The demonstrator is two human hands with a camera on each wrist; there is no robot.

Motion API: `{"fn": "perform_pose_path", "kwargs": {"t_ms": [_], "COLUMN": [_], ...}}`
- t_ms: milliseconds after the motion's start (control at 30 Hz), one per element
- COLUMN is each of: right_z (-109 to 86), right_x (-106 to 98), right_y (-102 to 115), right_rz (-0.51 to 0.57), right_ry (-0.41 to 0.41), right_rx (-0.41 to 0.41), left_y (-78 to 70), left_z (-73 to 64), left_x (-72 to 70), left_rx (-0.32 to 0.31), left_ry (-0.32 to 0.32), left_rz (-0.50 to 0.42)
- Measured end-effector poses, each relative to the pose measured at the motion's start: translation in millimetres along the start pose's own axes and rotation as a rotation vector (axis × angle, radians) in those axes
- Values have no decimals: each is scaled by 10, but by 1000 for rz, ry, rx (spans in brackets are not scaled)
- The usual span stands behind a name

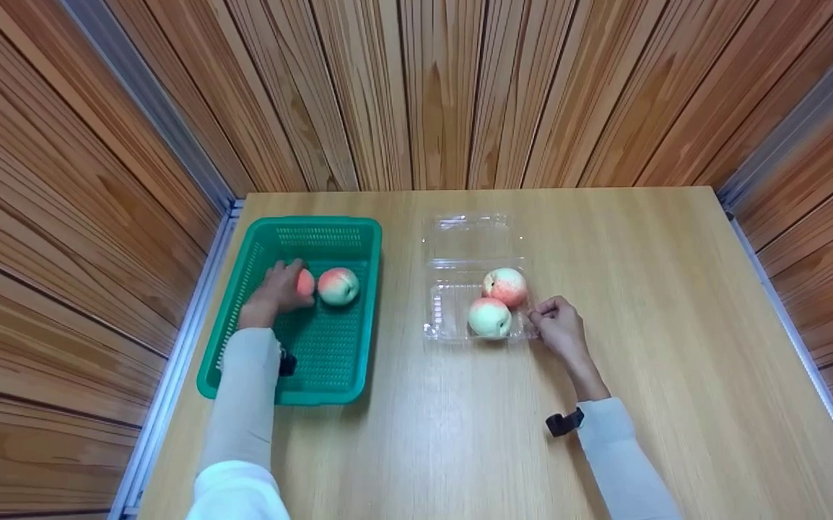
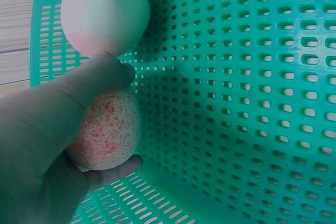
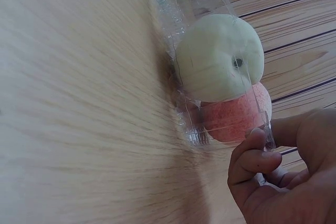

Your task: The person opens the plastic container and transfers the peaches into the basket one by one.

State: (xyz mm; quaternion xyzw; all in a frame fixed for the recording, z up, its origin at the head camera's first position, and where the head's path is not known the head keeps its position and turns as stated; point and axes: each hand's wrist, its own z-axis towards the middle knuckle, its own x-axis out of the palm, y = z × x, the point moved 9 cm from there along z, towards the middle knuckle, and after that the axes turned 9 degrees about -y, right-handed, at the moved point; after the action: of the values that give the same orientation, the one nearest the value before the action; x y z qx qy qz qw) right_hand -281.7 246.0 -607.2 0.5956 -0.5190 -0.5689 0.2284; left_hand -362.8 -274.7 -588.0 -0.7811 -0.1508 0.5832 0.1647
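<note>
My left hand (image 1: 281,289) reaches into the green basket (image 1: 330,399) and grips a speckled pink peach (image 2: 107,129), thumb on one side and fingers curled round the other. Beside it in the basket sits a second peach (image 1: 338,287), pale with a red blush. My right hand (image 1: 559,326) pinches the near right corner of a clear plastic clamshell box (image 1: 449,310) between thumb and fingers. Two peaches lie in the right part of the box: a redder one (image 1: 507,286) behind and a paler one (image 3: 220,59) in front.
The box's lid (image 1: 470,235) lies folded back, away from me. A wooden table (image 1: 431,448) carries the basket on the left and the box near the middle. Wood-plank walls (image 1: 445,94) rise behind and at both sides, with metal rails (image 1: 171,368) along the table's sides.
</note>
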Motion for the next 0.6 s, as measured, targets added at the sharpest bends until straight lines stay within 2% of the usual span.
{"fn": "perform_pose_path", "kwargs": {"t_ms": [33, 233, 467, 600], "right_z": [-1, 4, 12, 17], "right_x": [1, 7, -4, -11], "right_y": [0, -7, 2, 0], "right_rz": [-2, -3, -1, 5], "right_ry": [1, 2, -16, -20], "right_rx": [1, 2, -19, -18], "left_y": [-50, -47, 3, 43], "left_z": [-61, -69, 1, 31], "left_x": [-26, -9, -2, 30], "left_rx": [-11, -1, 50, 44], "left_ry": [8, -15, -90, -85], "left_rz": [-6, -3, 3, -5]}}
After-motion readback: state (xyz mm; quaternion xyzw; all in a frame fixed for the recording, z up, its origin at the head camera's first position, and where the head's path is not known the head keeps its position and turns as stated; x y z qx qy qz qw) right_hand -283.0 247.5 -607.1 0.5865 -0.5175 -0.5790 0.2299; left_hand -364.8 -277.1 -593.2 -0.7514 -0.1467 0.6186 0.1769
